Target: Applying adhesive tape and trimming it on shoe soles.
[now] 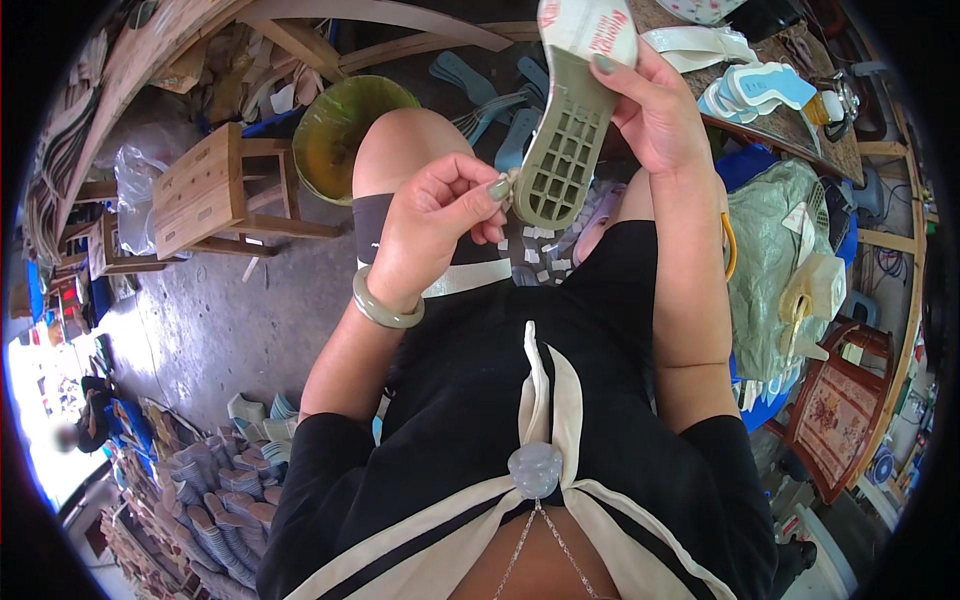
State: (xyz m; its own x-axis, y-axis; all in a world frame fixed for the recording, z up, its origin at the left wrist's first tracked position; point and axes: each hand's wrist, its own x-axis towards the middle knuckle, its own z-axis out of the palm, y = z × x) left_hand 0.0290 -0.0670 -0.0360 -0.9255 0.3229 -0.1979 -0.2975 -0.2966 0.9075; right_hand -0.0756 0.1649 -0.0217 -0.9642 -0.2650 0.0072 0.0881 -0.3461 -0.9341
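My right hand [655,115] grips an olive-green shoe sole [562,165] by its side, thumb across its face. The sole is raised above my knees, with the hollow grid of its heel facing me. A white insole with red print [592,30] lies against its upper part, partly beyond the top edge of the picture. My left hand [445,215] is closed in a pinch at the left rim of the heel. Something small and pale shows at those fingertips, too small to make out.
A wooden stool [198,190] and a green bucket [345,135] stand to my left. Stacks of grey soles [215,500] cover the lower left floor. Blue-white cut pieces [757,88] lie on a bench at right, above a green sack [765,280]. White scraps lie between my feet.
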